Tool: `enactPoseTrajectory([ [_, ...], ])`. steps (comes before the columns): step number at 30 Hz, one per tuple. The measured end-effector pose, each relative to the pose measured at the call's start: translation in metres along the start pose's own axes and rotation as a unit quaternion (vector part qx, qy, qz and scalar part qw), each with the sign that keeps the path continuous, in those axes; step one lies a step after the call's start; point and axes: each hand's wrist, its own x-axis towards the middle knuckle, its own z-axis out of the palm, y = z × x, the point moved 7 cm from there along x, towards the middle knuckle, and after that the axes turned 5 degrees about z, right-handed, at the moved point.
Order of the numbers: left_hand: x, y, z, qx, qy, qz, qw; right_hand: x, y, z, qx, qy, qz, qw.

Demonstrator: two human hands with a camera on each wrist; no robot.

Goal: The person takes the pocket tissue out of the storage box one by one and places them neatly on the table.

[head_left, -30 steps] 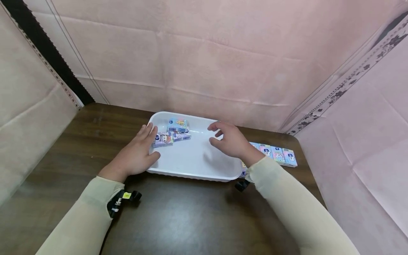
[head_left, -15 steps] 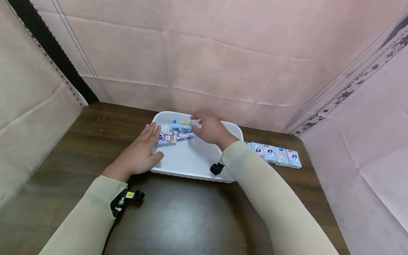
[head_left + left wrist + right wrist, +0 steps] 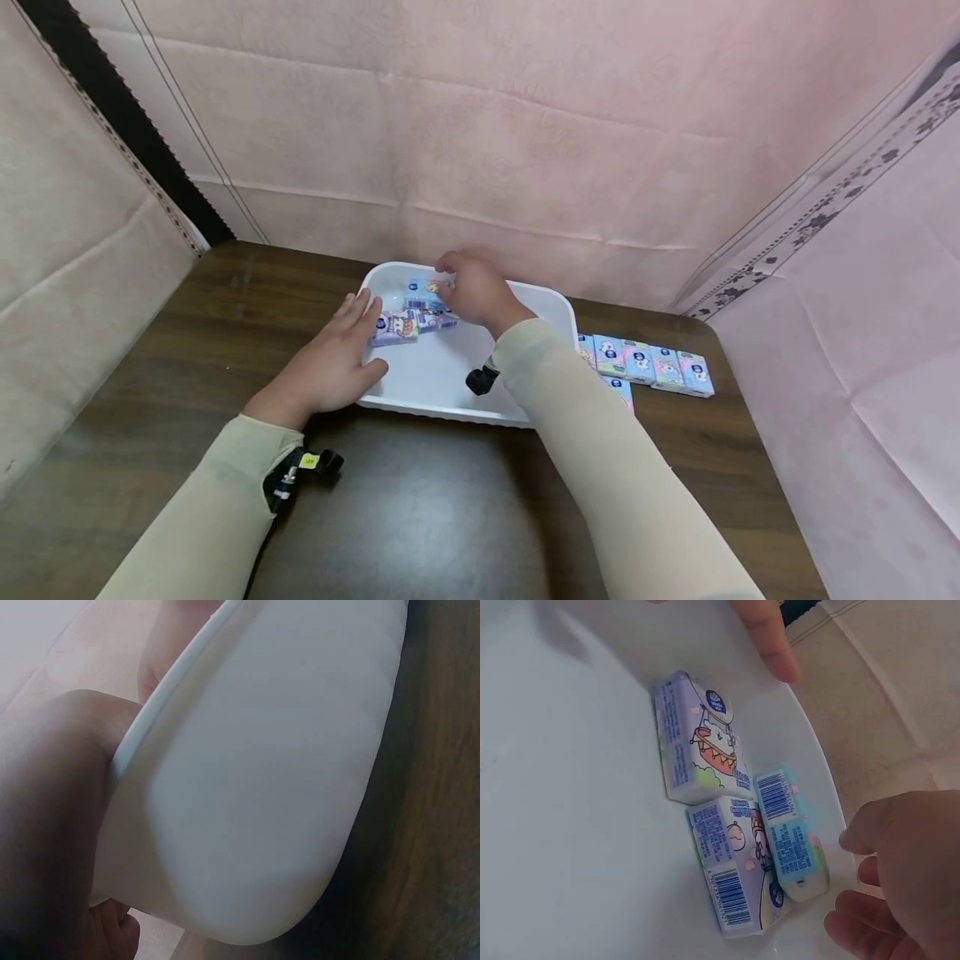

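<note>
A white tray (image 3: pixel 450 375) sits on a dark wooden table. At its far left corner lie three small tissue packs: a purple one (image 3: pixel 395 327) (image 3: pixel 697 742), a middle one (image 3: pixel 433 317) (image 3: pixel 739 862) and a blue one (image 3: pixel 422 288) (image 3: pixel 791 832) leaning on the middle one. My right hand (image 3: pixel 450 279) (image 3: pixel 851 881) reaches into the tray, its fingers curled right beside the blue pack, a small gap showing in the right wrist view. My left hand (image 3: pixel 330 358) rests flat on the tray's left rim (image 3: pixel 262 787), fingers straight, one fingertip (image 3: pixel 769 637) near the purple pack.
A row of several more tissue packs (image 3: pixel 645 364) lies on the table to the right of the tray, with one more pack (image 3: pixel 621 390) in front of the row. Pink cloth walls close in the table at the back and right. The near table is bare wood.
My right hand has moved from over the tray's right side leftward and away to the far-left packs. The left hand has stayed on the rim.
</note>
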Motion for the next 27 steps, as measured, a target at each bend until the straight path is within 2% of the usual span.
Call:
enactPoseTrajectory([
  [6, 0.000, 0.001, 0.002, 0.003, -0.002, 0.000, 1.0000, 0.004, -0.004, 0.008, -0.028, 0.006, -0.030, 0.999],
  [12, 0.000, 0.002, 0.002, 0.002, 0.000, 0.001, 1.0000, 0.006, -0.005, 0.016, -0.045, -0.007, -0.039, 0.998],
  [20, 0.000, 0.002, 0.001, 0.003, 0.000, 0.005, 1.0000, 0.006, -0.007, 0.022, -0.053, -0.025, -0.031, 0.998],
  [27, 0.001, 0.002, 0.001, 0.005, -0.003, 0.011, 0.9999, 0.004, -0.010, 0.025, -0.064, -0.022, -0.034, 0.997],
])
